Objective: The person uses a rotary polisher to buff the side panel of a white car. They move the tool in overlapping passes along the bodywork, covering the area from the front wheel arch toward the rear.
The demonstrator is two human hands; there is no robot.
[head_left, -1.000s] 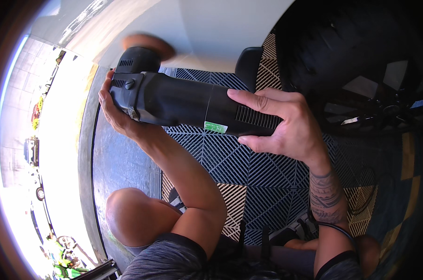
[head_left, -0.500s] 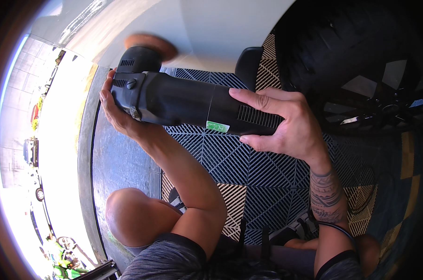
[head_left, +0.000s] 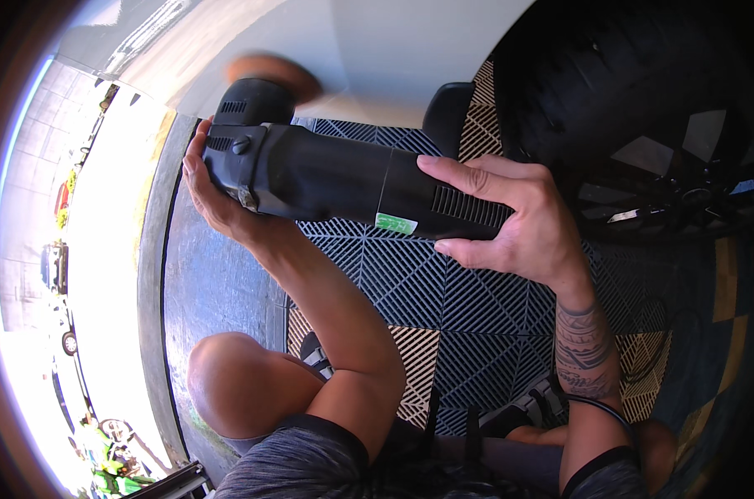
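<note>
step: polishing, blurred orange pad (head_left: 273, 73) on far white car panel (head_left: 393, 41) | black polisher body (head_left: 343, 179) centre, left hand (head_left: 219, 200) fingers wrapped round head, right hand (head_left: 518, 224) gripping rear | next: likely steady, even pressure near black tyre (head_left: 635, 125)

Below the right hand (head_left: 526, 224), a floor of dark and pale ribbed tiles (head_left: 443, 291) carries a black tyre (head_left: 610, 108).

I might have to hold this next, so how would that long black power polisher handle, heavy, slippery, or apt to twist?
The long black power polisher probably feels fairly heavy and front-weighted: the left hand cups its bulky head while the right hand wraps the ribbed rear. The matt, vented casing looks unlikely to slip. Its blurred orange pad seems to be spinning against the white car panel, so it may tug sideways.
</note>
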